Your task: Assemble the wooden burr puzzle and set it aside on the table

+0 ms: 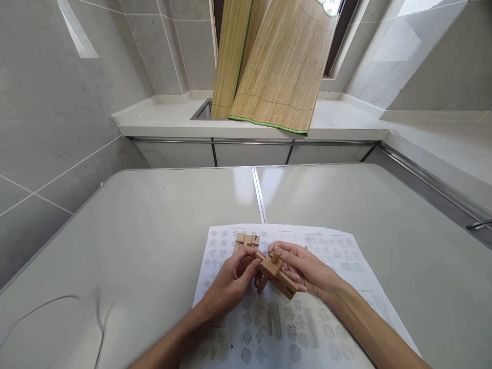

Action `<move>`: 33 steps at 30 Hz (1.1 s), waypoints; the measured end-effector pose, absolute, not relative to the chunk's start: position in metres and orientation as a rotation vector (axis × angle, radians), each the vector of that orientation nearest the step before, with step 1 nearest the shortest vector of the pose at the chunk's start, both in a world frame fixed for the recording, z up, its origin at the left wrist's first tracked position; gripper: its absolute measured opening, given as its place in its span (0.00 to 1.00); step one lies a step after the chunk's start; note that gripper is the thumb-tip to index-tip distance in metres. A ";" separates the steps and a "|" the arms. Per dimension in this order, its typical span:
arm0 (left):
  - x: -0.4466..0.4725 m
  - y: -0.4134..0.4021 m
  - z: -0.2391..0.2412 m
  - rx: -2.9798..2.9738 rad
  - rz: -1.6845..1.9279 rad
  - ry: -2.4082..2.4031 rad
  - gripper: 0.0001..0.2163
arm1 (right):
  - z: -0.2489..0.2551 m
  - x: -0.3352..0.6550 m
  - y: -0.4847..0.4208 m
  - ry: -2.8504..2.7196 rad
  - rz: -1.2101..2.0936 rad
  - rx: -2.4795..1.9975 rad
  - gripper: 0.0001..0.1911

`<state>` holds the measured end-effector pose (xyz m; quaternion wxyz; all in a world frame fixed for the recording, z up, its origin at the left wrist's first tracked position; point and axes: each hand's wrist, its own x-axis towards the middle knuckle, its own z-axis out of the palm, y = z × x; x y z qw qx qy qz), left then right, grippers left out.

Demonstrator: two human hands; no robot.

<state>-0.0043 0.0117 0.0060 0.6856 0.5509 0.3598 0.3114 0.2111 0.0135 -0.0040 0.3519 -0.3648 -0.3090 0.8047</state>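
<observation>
Low centre of frame: left hand [230, 279] and right hand [307, 271] both grip the wooden puzzle assembly [275, 274], fingers closed on it above the printed sheet [330, 256]. Judged light, rigid, loosely interlocked; hold by its block ends. Beyond, spare wooden blocks [247, 240] lie on the sheet, on the counter [154, 230].
</observation>
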 end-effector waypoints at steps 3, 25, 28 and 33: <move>-0.004 0.014 0.007 1.203 0.696 0.789 0.15 | -0.005 0.211 0.012 -0.800 2.113 -0.921 0.21; -0.005 0.003 -0.004 1.583 0.801 0.840 0.27 | -0.019 0.207 0.012 -0.586 2.146 -0.756 0.18; -0.006 -0.001 -0.012 1.708 0.760 0.899 0.39 | -0.017 0.208 0.012 -0.561 2.156 -0.737 0.17; -0.004 0.000 -0.012 1.655 0.721 0.873 0.31 | -0.018 0.209 0.013 -0.535 2.158 -0.759 0.18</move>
